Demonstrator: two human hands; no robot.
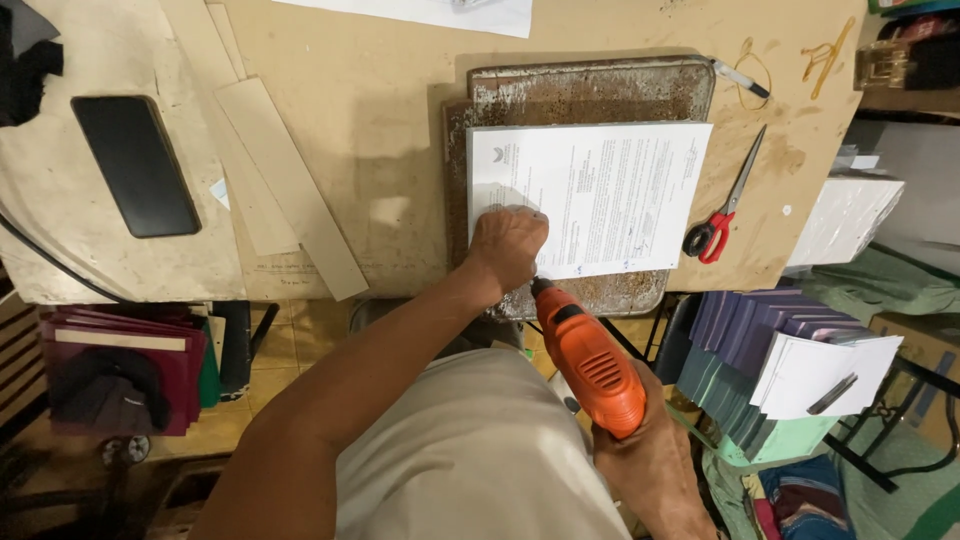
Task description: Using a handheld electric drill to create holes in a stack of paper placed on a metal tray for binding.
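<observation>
A stack of white printed sheets lies on a worn, rusty metal board on the brown worktable. My left hand is a fist pressing down on the stack's near left corner. My right hand grips an orange power drill. The drill points away from me, its black nose touching the stack's near edge just right of my left hand.
Red-handled scissors and a marker pen lie right of the board. A black phone and pale card strips lie to the left. Bound books stand lower left; purple and green booklets are stacked lower right.
</observation>
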